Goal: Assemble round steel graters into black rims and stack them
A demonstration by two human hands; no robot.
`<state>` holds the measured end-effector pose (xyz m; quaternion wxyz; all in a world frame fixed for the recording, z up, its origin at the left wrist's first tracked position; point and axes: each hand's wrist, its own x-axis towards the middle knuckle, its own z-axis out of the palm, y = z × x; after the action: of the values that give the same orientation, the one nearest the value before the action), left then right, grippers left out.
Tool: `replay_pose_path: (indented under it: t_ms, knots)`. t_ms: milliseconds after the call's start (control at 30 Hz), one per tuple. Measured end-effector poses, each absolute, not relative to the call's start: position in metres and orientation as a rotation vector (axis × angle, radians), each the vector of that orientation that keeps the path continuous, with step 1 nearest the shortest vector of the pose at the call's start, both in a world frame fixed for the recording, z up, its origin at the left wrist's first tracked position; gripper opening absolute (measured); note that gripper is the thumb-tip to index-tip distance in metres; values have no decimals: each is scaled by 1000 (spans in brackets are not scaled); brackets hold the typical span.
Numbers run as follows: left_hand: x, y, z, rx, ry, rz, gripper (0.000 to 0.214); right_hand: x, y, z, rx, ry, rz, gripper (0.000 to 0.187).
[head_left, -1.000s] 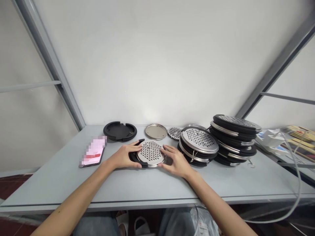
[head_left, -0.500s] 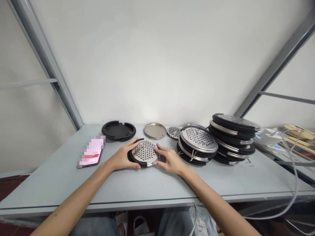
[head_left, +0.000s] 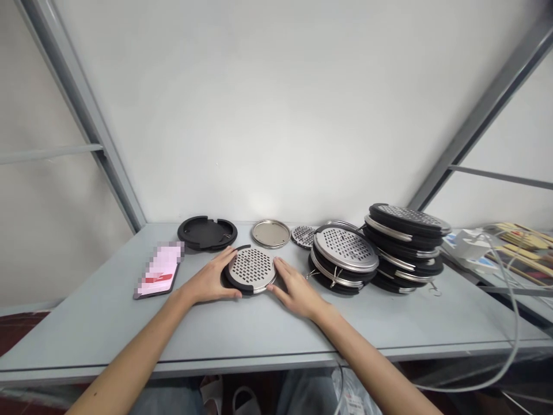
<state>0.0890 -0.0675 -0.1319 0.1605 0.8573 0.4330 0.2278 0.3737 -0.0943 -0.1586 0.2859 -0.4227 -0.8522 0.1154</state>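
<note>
Flat on the table lies a round case (head_left: pixel 252 267) with a silvery perforated metal lid and a black cover around its left side. My left hand (head_left: pixel 212 281) curves around the black left edge, thumb in front and fingers behind. From the other side, my right hand (head_left: pixel 296 288) grips the bare metal rim between thumb and fingers. Behind the left hand sits an empty black round cover (head_left: pixel 207 233) with notches in its rim. A shallow metal pan (head_left: pixel 271 233) and a loose perforated disc (head_left: pixel 303 236) lie behind the case.
To the right stand a short stack of similar cases (head_left: pixel 345 253) with wire clips and a taller stack (head_left: pixel 406 248). A phone (head_left: pixel 161 270) lies at the left. A white cable (head_left: pixel 514 323) hangs at the right, near cluttered goods (head_left: pixel 522 248). Metal posts (head_left: pixel 93 124) frame the wall.
The view has shifted slightly. The fingers of my right hand have come off the top of the lid to the rim and straightened a little. The case stays in place between both hands.
</note>
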Motion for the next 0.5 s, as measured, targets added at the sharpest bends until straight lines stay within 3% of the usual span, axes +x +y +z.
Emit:
replay_pose_path:
  t_ms: [500]
  knots:
    - [88,-68,-137,2419,1281,670,107,371,-98,-151,-1143,-2370,302,69]
